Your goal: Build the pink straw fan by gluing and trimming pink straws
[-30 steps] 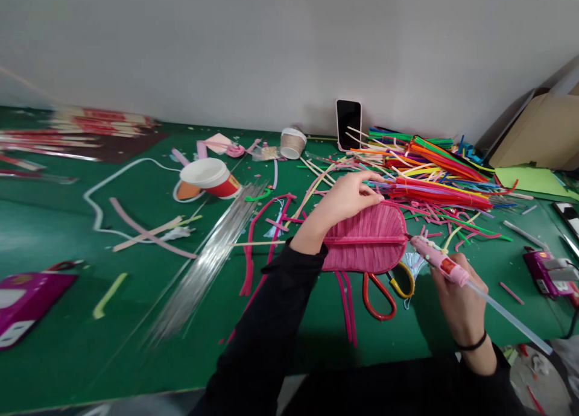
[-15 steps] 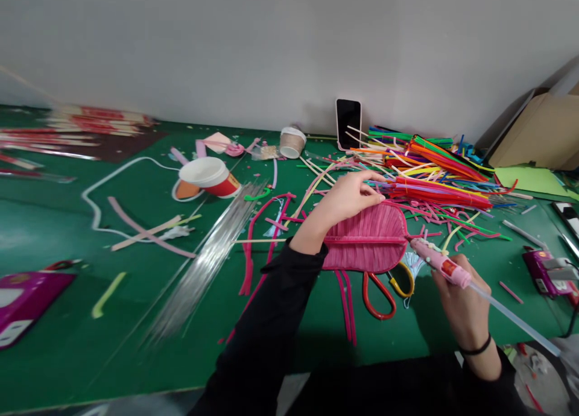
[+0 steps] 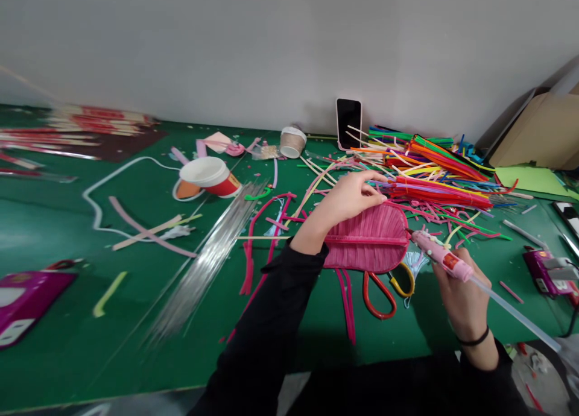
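A pink leaf-shaped piece (image 3: 362,238), made of rows of fuzzy pipe cleaners with a raised midrib, lies over the table with a thin stick (image 3: 262,238) running out to its left. My left hand (image 3: 350,202) reaches over it and holds its upper edge between thumb and fingers. In my right hand (image 3: 464,295) is a pink hot glue gun (image 3: 441,253), a long clear glue stick (image 3: 515,313) coming out of its rear. The nozzle touches or nearly touches the leaf's rounded right end. Scissors (image 3: 380,310) with red and yellow handles lie partly beneath the leaf.
Behind my hands lies a heap of coloured pipe cleaners (image 3: 443,163), with a phone (image 3: 348,123) propped against the wall. A bundle of thin wires (image 3: 203,265) and a tilted paper cup (image 3: 221,184) are to the left. Purple boxes (image 3: 31,307) sit at both sides.
The glue gun's nozzle has shifted slightly up along the leaf's right end, my right hand moving with it. My left hand and the leaf have hardly moved.
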Demonstrator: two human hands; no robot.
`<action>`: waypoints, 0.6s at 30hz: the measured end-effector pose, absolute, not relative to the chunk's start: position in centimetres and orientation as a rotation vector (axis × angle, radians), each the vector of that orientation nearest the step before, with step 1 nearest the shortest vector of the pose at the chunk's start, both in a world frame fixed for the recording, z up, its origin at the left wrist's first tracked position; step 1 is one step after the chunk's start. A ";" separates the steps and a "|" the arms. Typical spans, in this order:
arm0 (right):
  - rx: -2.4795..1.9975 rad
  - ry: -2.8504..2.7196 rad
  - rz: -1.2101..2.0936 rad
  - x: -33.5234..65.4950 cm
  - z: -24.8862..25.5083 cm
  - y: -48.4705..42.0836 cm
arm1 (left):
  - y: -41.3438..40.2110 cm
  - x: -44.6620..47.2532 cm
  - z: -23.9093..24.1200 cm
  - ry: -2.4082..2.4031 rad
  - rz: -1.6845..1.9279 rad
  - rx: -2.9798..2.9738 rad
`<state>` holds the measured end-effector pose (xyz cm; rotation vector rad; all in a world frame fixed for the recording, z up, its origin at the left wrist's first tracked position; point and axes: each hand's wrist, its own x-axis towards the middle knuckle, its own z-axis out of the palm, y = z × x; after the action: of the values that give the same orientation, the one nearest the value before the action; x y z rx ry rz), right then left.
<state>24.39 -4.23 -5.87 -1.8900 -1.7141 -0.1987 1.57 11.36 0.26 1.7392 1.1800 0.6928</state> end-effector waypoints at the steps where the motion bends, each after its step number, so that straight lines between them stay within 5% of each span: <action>1: -1.889 -1.721 -0.200 24.4 -5.9 -4.2 | 11.4 1.6 0.3 1.180 0.693 1.742; 18: -1.833 -1.790 -0.280 24.2 -5.8 -4.0 | 11.5 1.5 0.2 1.157 0.690 1.768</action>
<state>24.23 -3.98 -5.83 -1.8331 -1.7896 -0.2795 1.46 11.52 0.16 1.7678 1.1572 0.6896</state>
